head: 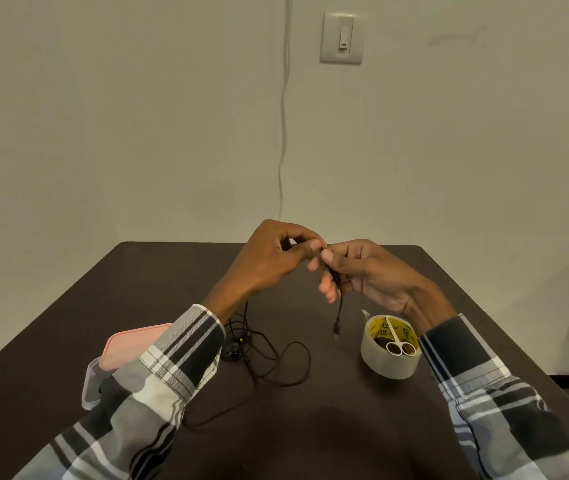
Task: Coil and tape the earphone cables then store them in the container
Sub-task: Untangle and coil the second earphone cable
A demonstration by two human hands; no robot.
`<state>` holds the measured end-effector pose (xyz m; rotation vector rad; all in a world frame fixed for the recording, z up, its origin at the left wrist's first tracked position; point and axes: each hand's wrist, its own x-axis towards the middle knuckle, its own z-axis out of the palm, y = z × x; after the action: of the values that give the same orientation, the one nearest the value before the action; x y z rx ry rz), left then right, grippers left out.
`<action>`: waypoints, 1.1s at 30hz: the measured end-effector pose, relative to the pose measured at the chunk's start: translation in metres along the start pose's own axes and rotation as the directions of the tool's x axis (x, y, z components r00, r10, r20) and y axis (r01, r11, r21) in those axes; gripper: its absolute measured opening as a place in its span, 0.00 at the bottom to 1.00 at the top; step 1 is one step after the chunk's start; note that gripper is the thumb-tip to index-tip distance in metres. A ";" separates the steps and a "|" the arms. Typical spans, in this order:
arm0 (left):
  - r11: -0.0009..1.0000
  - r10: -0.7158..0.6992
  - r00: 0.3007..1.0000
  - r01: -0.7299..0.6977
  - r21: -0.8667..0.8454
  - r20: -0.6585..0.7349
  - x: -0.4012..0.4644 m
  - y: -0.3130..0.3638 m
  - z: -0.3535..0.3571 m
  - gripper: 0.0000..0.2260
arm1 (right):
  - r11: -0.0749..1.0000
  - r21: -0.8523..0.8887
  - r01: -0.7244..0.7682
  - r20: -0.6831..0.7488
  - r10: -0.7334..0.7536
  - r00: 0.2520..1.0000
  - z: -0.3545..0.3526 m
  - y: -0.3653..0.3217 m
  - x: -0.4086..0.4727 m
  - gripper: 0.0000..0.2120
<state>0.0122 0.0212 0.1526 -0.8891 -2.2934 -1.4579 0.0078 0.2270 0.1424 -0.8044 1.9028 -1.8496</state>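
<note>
Both hands are raised above the dark table (345, 427), thumbs meeting. My right hand (362, 271) grips a bundled black earphone cable (337, 299), whose plug end hangs down below the fingers. My left hand (276, 254) pinches the top of the same cable with thumb and fingers. A second black earphone cable (269, 358) lies loose and tangled on the table under my left forearm. The clear container with a pink lid (120, 351) sits at the left, partly hidden by my left sleeve.
A roll of clear tape (388, 355) with a yellow core stands on the table at the right, with small white scissors (399, 342) resting across its top. The wall behind carries a light switch (342, 38) and a hanging white cord (283, 133).
</note>
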 end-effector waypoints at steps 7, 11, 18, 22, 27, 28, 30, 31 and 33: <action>0.993 -0.022 0.997 0.012 -0.118 -0.081 0.002 0.002 0.004 0.04 | 0.966 0.229 0.123 0.014 -0.129 0.992 0.008 0.000 0.001 0.13; 0.973 -0.128 0.982 0.098 -0.209 -0.137 0.000 -0.008 0.004 0.04 | 0.847 0.475 0.238 -0.056 -0.241 0.969 0.013 -0.003 -0.001 0.15; 0.969 -0.124 0.983 0.091 -0.228 -0.136 -0.001 -0.009 0.003 0.04 | 0.862 0.453 0.229 -0.068 -0.223 0.972 0.017 -0.004 -0.002 0.16; 0.978 -0.095 0.987 0.069 -0.198 -0.127 0.001 -0.007 0.000 0.04 | 0.882 0.411 0.232 -0.088 -0.215 0.973 0.021 -0.004 -0.001 0.18; 0.964 -0.145 0.982 0.112 -0.241 -0.123 -0.003 -0.011 0.004 0.03 | 0.771 0.500 0.393 -0.135 -0.379 0.915 0.024 -0.007 0.001 0.20; 0.960 -0.167 0.978 0.133 -0.246 -0.124 -0.005 -0.013 0.006 0.03 | 0.735 0.515 0.440 -0.159 -0.423 0.892 0.024 -0.009 0.002 0.20; 0.959 -0.198 0.972 0.165 -0.231 -0.127 -0.008 -0.017 0.008 0.05 | 0.673 0.529 0.516 -0.226 -0.475 0.851 0.022 -0.013 0.004 0.19; 0.960 -0.208 0.970 0.178 -0.217 -0.124 -0.010 -0.018 0.008 0.05 | 0.659 0.517 0.547 -0.262 -0.487 0.833 0.021 -0.014 0.005 0.19; 0.965 -0.214 0.970 0.192 -0.176 -0.115 -0.012 -0.019 0.008 0.06 | 0.684 0.429 0.590 -0.332 -0.489 0.807 0.018 -0.015 0.005 0.18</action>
<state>0.0103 0.0178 0.1288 -0.5881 -2.2451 -1.7570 0.0172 0.2101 0.1567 -1.1044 1.1884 -2.7260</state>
